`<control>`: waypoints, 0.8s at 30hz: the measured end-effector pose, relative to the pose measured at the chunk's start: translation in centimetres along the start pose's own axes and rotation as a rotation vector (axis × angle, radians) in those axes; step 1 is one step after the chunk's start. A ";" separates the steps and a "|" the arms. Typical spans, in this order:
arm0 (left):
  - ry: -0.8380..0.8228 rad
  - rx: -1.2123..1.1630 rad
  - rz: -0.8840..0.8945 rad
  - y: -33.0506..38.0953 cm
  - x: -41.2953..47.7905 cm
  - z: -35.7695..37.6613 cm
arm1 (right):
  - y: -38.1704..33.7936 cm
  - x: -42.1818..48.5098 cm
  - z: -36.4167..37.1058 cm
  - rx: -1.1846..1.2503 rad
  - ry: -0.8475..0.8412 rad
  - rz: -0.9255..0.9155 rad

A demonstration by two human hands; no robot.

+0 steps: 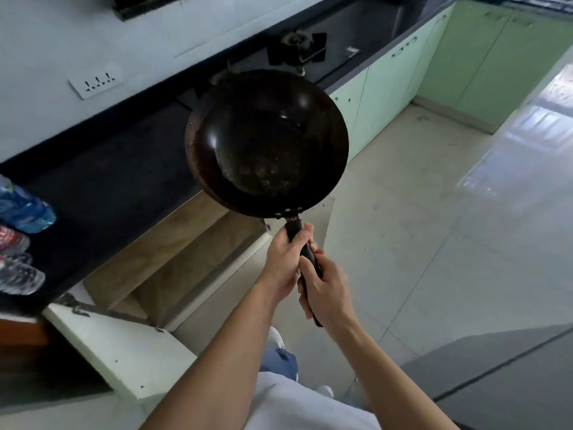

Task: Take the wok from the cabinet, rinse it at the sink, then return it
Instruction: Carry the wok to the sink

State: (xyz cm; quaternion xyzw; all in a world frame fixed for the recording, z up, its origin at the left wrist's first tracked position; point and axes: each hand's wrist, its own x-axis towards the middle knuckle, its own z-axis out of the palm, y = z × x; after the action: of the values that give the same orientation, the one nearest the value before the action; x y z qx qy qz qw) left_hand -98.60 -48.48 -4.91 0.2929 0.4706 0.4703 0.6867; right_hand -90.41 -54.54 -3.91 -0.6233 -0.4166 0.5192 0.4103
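A dark round wok [266, 141] with a long black handle hangs in the air in front of me, over the edge of the black counter. My left hand [286, 259] grips the handle close to the bowl. My right hand [325, 290] grips the same handle just behind it. Below the wok the cabinet [173, 259] stands open, its wooden inside showing and its pale door [124, 346] swung out toward me. The dark sink [366, 29] lies further along the counter at the upper right.
A gas burner [297, 48] sits on the counter between wok and sink. Several plastic water bottles [21, 237] lie at the counter's left end. Pale green cabinet doors [387, 88] run along under the counter. A grey surface [502, 377] is at the lower right.
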 end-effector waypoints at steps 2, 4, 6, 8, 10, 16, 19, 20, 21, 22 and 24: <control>-0.033 0.005 0.009 0.8 0.7 1.5 | -1.0 0.6 -1.0 0.004 0.030 -0.029; -0.066 0.013 0.008 1.5 1.8 2.8 | -2.0 1.5 -1.9 0.005 0.065 -0.036; -0.106 0.024 0.000 2.0 3.4 4.1 | -2.8 2.7 -2.8 0.010 0.104 -0.033; -0.155 0.037 -0.008 2.5 5.3 5.2 | -3.5 4.2 -3.5 0.017 0.151 -0.034; -0.198 0.072 -0.020 2.9 7.5 6.3 | -4.2 5.9 -4.1 0.011 0.205 -0.038; -0.334 0.154 -0.115 4.1 14.8 9.6 | -6.0 11.8 -5.5 0.039 0.389 0.002; -0.420 0.186 -0.165 4.4 18.2 11.3 | -6.9 14.4 -6.1 0.064 0.478 0.027; -0.448 0.189 -0.182 4.4 19.2 11.8 | -7.1 15.2 -6.3 0.078 0.505 0.039; -0.476 0.190 -0.202 4.4 20.2 12.3 | -7.3 15.9 -6.5 0.095 0.533 0.048; -0.503 0.188 -0.223 4.3 21.0 12.9 | -7.3 16.5 -6.7 0.110 0.561 0.051; -0.556 0.188 -0.260 4.2 22.5 14.0 | -7.5 17.8 -7.3 0.120 0.615 0.052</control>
State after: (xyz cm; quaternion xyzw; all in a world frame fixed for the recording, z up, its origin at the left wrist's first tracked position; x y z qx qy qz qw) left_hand -84.61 -25.57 -4.32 0.4098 0.3400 0.2350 0.8131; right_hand -81.84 -35.97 -1.40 -0.7362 -0.2256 0.3404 0.5396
